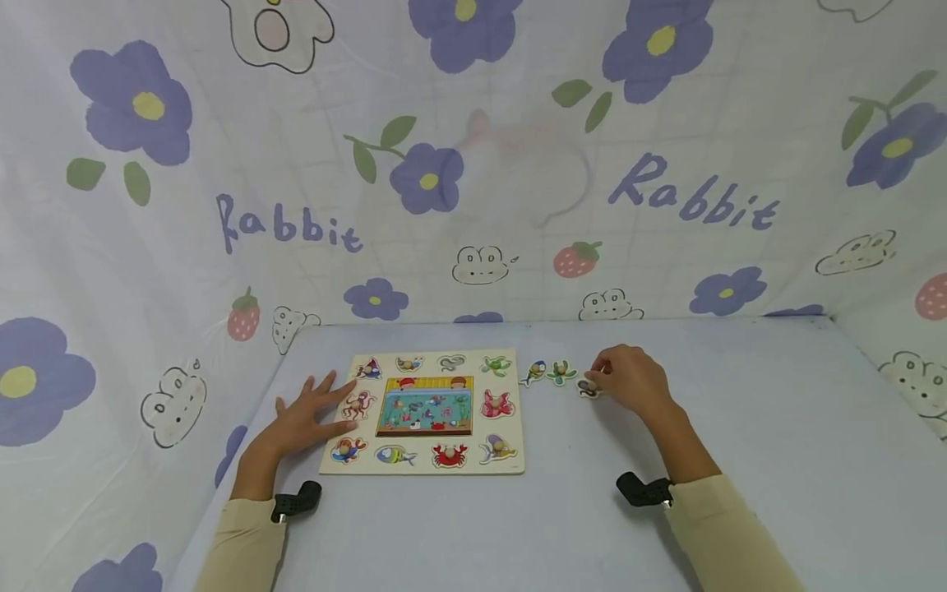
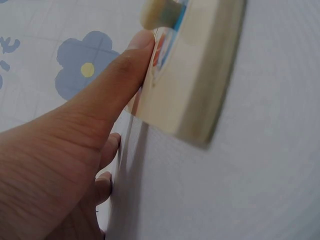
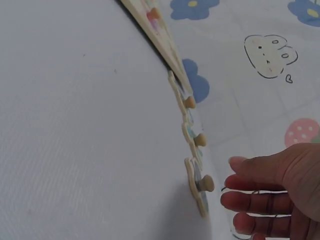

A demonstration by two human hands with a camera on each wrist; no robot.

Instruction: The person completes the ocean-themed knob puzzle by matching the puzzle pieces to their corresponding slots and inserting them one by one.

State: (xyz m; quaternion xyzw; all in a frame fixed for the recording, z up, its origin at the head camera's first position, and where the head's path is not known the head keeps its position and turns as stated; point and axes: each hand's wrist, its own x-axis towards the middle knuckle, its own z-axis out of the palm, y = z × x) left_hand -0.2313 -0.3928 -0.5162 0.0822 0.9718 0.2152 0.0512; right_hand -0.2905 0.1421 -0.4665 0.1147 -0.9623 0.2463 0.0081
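Note:
A wooden knob puzzle board with sea-animal pieces around an aquarium picture lies on the table. My left hand rests at its left edge with fingers spread. In the left wrist view the thumb touches the board's edge beside a wooden knob. Right of the board lie a blue fish piece, a green turtle piece and a grey piece. My right hand is over the grey piece. The right wrist view shows its loosely bent fingers apart from that piece's knob.
The white table runs up to a hanging cloth printed with flowers, strawberries and rabbits. More of this cloth stands along the left and right sides. A small black device is strapped on each wrist.

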